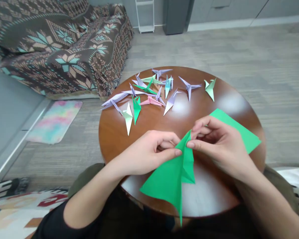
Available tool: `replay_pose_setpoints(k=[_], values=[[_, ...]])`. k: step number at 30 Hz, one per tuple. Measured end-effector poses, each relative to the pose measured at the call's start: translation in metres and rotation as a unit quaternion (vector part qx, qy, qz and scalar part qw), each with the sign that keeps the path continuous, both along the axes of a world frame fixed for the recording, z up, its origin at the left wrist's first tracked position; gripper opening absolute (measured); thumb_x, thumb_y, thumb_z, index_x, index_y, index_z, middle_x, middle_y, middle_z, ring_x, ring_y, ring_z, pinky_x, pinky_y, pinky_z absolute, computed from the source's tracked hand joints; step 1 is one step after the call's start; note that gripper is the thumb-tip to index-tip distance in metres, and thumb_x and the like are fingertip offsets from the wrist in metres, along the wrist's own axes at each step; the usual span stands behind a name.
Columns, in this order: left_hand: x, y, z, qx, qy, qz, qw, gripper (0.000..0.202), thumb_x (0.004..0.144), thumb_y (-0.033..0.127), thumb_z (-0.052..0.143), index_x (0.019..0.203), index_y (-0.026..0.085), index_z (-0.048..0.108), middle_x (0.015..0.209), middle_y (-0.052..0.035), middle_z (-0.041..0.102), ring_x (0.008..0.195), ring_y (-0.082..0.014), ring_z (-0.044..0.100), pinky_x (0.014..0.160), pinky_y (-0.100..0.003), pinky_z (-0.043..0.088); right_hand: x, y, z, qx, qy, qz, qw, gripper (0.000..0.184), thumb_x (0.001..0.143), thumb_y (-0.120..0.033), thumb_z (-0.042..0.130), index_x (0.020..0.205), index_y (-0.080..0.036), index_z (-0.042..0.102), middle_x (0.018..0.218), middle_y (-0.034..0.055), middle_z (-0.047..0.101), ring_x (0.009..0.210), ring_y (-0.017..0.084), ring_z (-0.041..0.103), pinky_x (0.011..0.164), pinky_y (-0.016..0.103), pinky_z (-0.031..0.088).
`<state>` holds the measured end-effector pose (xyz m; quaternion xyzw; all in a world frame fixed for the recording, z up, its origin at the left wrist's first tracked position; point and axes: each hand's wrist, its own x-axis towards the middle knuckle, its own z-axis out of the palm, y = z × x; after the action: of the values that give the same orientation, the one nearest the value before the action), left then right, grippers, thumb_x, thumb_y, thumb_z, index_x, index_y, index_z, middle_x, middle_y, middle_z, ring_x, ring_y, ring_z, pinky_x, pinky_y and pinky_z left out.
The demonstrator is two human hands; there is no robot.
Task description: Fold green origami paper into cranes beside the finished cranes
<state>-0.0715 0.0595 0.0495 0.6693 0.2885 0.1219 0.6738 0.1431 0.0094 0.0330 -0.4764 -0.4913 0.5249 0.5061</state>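
Observation:
A partly folded sheet of green origami paper (168, 177) is held above the front of the round table, its creased flaps hanging down. My left hand (161, 147) is closed on its left side, the thumb lying on the near face. My right hand (211, 139) pinches the paper near its upper tip between thumb and fingers. Beneath and behind that hand, a flat green paper (235, 129) lies on the table. Farther back sit several folded paper cranes in purple, green, white and pink, such as a pink crane (151, 101) and a pale green crane (210, 89).
The round brown wooden table (109, 139) stands before my knees. A sofa (72, 63) under a patterned throw is at the back left, with a pastel mat (56, 121) on the floor near it. A white rack (145, 16) and grey cabinets (221, 15) line the far wall.

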Motion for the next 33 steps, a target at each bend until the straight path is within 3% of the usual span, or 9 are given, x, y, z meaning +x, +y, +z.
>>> replay_pose_setpoints(k=[4,7,11,14,21,26,33], values=[[0.007,-0.002,0.000,0.025,0.008,0.018,0.999,0.029,0.089,0.034,0.075,0.074,0.014,0.061,0.064,0.0062,0.046,0.061,-0.0076,0.040,0.056,-0.020,0.033,-0.001,-0.001,0.001,0.004,-0.040,0.013,0.999,0.024,0.074,-0.032,0.093,0.083,-0.023,0.073,0.073,-0.0014,0.074,0.066,0.014,0.069,0.060,0.023,0.056],[0.011,-0.002,0.002,0.030,0.011,0.059,0.998,0.027,0.086,0.034,0.079,0.075,0.015,0.063,0.061,0.0060,0.050,0.056,-0.0071,0.044,0.052,-0.019,0.035,-0.001,-0.001,0.000,-0.006,-0.054,0.020,0.998,0.024,0.074,-0.036,0.093,0.082,-0.022,0.075,0.073,-0.0001,0.073,0.065,0.015,0.067,0.060,0.024,0.055],[0.016,-0.002,0.002,-0.052,-0.030,0.118,0.991,0.025,0.087,0.036,0.078,0.085,0.016,0.062,0.059,0.0045,0.060,0.050,-0.0097,0.058,0.050,-0.019,0.049,0.003,0.001,0.000,-0.031,-0.050,0.022,0.998,0.031,0.075,-0.045,0.091,0.090,-0.022,0.075,0.079,0.0014,0.073,0.072,0.017,0.065,0.064,0.026,0.055],[0.018,-0.002,0.000,-0.093,-0.073,0.154,0.981,0.030,0.082,0.033,0.084,0.085,0.017,0.059,0.063,0.0026,0.066,0.056,-0.0125,0.068,0.056,-0.022,0.059,0.007,0.003,0.002,-0.059,-0.073,0.068,0.993,0.032,0.079,-0.050,0.087,0.083,-0.021,0.074,0.075,0.0006,0.069,0.068,0.015,0.060,0.060,0.025,0.050],[0.012,0.005,0.000,-0.087,-0.096,0.176,0.976,0.028,0.084,0.035,0.082,0.086,0.015,0.062,0.063,0.0011,0.069,0.052,-0.0127,0.069,0.051,-0.021,0.060,0.009,0.003,0.005,-0.083,-0.115,0.123,0.982,0.038,0.080,-0.055,0.083,0.070,-0.020,0.071,0.063,-0.0020,0.061,0.059,0.012,0.050,0.055,0.024,0.042],[0.009,0.007,0.001,-0.088,-0.093,0.182,0.975,0.016,0.086,0.023,0.076,0.082,0.013,0.064,0.064,-0.0007,0.072,0.056,-0.0125,0.072,0.054,-0.021,0.062,0.009,0.004,0.005,-0.081,-0.117,0.136,0.980,0.035,0.081,-0.051,0.084,0.070,-0.020,0.072,0.064,-0.0028,0.060,0.060,0.012,0.050,0.058,0.024,0.043],[0.011,0.006,-0.001,-0.079,-0.082,0.205,0.972,0.011,0.078,0.012,0.074,0.074,0.013,0.064,0.062,0.0005,0.071,0.052,-0.0116,0.070,0.051,-0.019,0.059,0.006,0.003,0.006,-0.076,-0.134,0.129,0.980,0.038,0.081,-0.055,0.083,0.071,-0.020,0.072,0.064,-0.0011,0.063,0.060,0.013,0.052,0.057,0.025,0.046]])
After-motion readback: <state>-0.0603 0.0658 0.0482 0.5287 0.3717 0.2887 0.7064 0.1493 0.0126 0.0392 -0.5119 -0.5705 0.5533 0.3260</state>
